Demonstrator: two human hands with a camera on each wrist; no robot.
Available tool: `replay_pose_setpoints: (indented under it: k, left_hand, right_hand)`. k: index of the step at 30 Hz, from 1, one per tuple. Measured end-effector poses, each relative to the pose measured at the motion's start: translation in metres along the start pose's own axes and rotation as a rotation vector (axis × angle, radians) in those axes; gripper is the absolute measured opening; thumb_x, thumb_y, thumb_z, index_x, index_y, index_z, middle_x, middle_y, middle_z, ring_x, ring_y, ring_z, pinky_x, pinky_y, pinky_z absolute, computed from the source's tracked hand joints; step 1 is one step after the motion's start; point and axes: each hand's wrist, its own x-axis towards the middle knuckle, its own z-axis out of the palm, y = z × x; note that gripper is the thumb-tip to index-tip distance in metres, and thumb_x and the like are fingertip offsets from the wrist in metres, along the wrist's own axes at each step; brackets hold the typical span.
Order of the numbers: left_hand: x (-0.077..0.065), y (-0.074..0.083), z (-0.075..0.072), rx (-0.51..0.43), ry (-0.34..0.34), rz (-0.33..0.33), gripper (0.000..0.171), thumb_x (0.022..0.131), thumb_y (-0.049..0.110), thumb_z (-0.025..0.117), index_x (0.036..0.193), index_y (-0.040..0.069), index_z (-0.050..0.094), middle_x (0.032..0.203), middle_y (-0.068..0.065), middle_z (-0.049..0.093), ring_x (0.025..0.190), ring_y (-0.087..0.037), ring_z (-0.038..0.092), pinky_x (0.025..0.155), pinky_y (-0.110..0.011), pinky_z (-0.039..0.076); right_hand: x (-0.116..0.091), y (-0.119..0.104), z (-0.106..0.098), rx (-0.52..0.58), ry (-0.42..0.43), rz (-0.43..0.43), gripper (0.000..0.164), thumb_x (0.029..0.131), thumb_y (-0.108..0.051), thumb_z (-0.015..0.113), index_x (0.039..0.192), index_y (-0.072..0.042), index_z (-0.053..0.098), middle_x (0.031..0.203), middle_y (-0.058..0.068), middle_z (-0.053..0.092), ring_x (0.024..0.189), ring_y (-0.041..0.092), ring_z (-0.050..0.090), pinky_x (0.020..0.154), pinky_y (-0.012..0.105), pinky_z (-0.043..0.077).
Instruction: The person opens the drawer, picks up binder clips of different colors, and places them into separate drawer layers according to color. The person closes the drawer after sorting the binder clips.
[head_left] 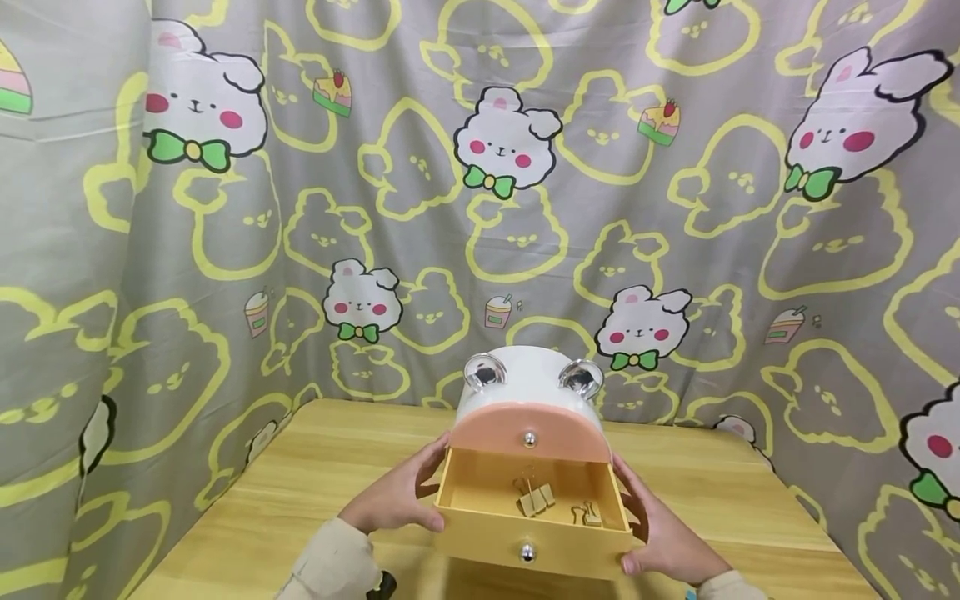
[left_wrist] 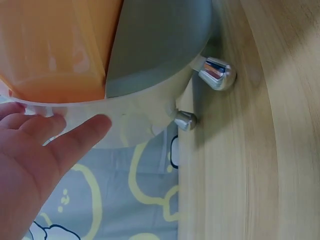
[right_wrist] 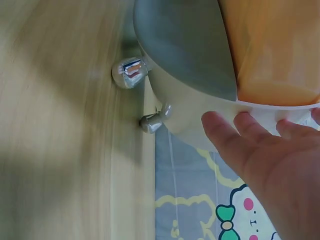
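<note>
A small drawer organizer point(head_left: 525, 379) with a white rounded top and two silver eye-like pieces stands in front of me. Its pink upper drawer point(head_left: 487, 427) is closed. Below it, the yellow lower drawer point(head_left: 480, 535) is pulled out, with a few gold binder clips point(head_left: 534, 500) inside. My left hand point(head_left: 397, 496) holds the left side, thumb by the drawer's front corner. On the right side, my right hand point(head_left: 663, 533) holds it the same way. Both wrist views show fingertips against the white shell point(left_wrist: 135, 122), beside silver knob-like parts point(right_wrist: 129, 73).
The organizer is over a light wooden table point(head_left: 360, 425). A grey patterned curtain point(head_left: 420, 75) hangs behind and on both sides. A dark object point(head_left: 382, 586) shows near my left sleeve, and a blue scrap point(head_left: 691, 595) by my right sleeve.
</note>
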Motion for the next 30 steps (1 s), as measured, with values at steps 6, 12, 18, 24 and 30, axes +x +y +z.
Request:
replay_pose_setpoints:
  k: [6, 12, 18, 24, 30]
  left_hand:
    - [0.003, 0.005, 0.002, 0.009, 0.076, -0.072, 0.108, 0.079, 0.033, 0.082, 0.154, 0.002, 0.011, 0.157, -0.023, 0.013, 0.142, -0.040, 0.017, 0.102, -0.052, 0.037]
    - [0.009, 0.007, 0.009, 0.098, 0.211, -0.090, 0.062, 0.087, 0.022, 0.075, 0.134, -0.003, 0.044, 0.153, -0.025, 0.025, 0.137, -0.042, 0.029, 0.099, -0.054, 0.039]
    - [0.014, 0.003, 0.014, 0.236, 0.352, -0.056, 0.034, 0.090, 0.022, 0.072, 0.109, 0.001, 0.053, 0.142, -0.030, 0.041, 0.127, -0.042, 0.044, 0.094, -0.046, 0.045]
    - [0.022, -0.001, 0.021, 0.310, 0.514, -0.023, 0.024, 0.086, 0.010, 0.074, 0.101, 0.003, 0.056, 0.129, -0.029, 0.054, 0.114, -0.040, 0.057, 0.088, -0.036, 0.050]
    - [0.024, -0.003, 0.025, 0.313, 0.556, -0.013, 0.024, 0.084, 0.000, 0.073, 0.101, 0.003, 0.056, 0.125, -0.030, 0.056, 0.110, -0.041, 0.059, 0.084, -0.038, 0.052]
  right_hand:
    - [0.001, -0.002, 0.001, -0.010, 0.141, 0.095, 0.095, 0.087, -0.014, 0.075, 0.156, -0.009, 0.010, 0.158, 0.012, 0.014, 0.124, 0.003, 0.044, 0.087, 0.036, 0.050]
    - [0.007, -0.001, 0.009, -0.081, 0.366, 0.215, 0.073, 0.086, -0.002, 0.072, 0.147, 0.002, 0.032, 0.148, 0.008, 0.034, 0.109, 0.010, 0.058, 0.081, 0.035, 0.053]
    - [0.018, 0.000, 0.015, -0.171, 0.543, 0.354, 0.062, 0.085, -0.016, 0.076, 0.138, -0.001, 0.048, 0.143, 0.021, 0.042, 0.107, 0.029, 0.060, 0.076, 0.034, 0.054]
    - [0.028, 0.002, 0.019, -0.284, 0.653, 0.375, 0.050, 0.085, -0.023, 0.077, 0.124, 0.000, 0.059, 0.133, 0.019, 0.054, 0.104, 0.028, 0.063, 0.076, 0.031, 0.053]
    - [0.031, 0.004, 0.021, -0.322, 0.717, 0.355, 0.037, 0.085, -0.019, 0.077, 0.113, 0.001, 0.064, 0.126, 0.020, 0.059, 0.096, 0.023, 0.067, 0.068, 0.026, 0.052]
